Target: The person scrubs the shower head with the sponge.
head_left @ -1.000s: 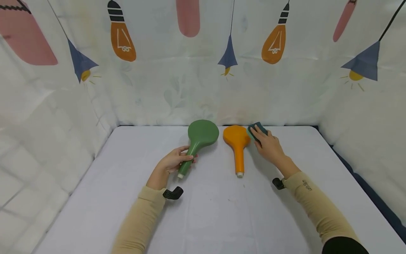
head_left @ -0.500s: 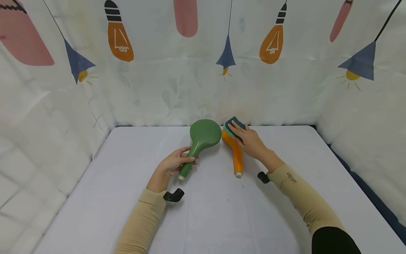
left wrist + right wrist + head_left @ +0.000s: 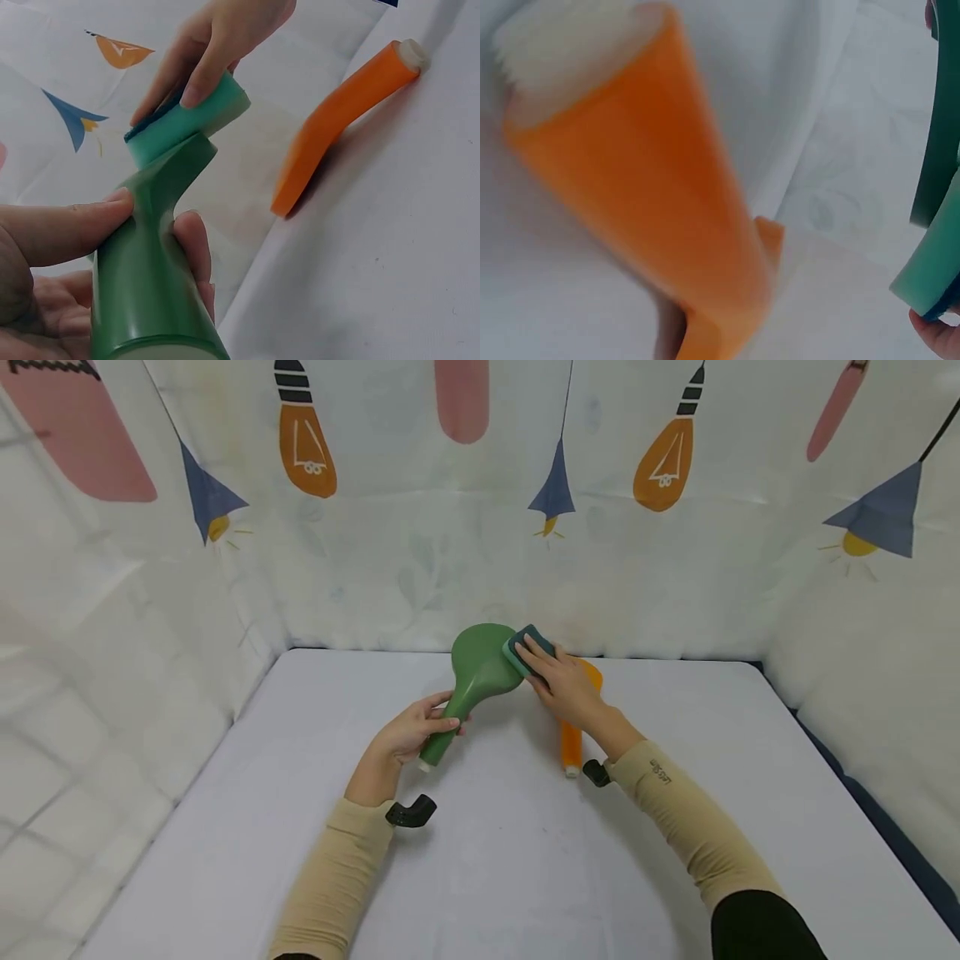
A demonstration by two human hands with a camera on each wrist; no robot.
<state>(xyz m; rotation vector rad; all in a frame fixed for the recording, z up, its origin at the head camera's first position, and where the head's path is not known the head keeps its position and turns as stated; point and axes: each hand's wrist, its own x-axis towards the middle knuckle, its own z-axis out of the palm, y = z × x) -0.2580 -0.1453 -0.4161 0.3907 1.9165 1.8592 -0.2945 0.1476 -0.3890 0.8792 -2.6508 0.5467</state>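
My left hand (image 3: 408, 731) grips the handle of a green shower head (image 3: 483, 658), its round head tilted up and away near the table's back edge. In my right hand (image 3: 573, 692) is a two-layer sponge (image 3: 534, 640), dark blue over light teal foam. The teal side of the sponge (image 3: 214, 114) touches the head of the green shower head (image 3: 154, 277) in the left wrist view. An orange shower head (image 3: 572, 747) lies on the table below my right hand, which partly hides it. The orange shower head's handle (image 3: 645, 172) looms close in the right wrist view.
The white table (image 3: 487, 877) has its back edge against a printed cloth wall (image 3: 360, 543). Cloth walls also stand at the left and right. A small black mount (image 3: 411, 812) sits at the left wrist, another black mount (image 3: 597, 773) at the right.
My right hand has carried the sponge leftward, from the right of the orange shower head, across its head, onto the green one. My left hand keeps its grip, with the green shower head slightly higher.
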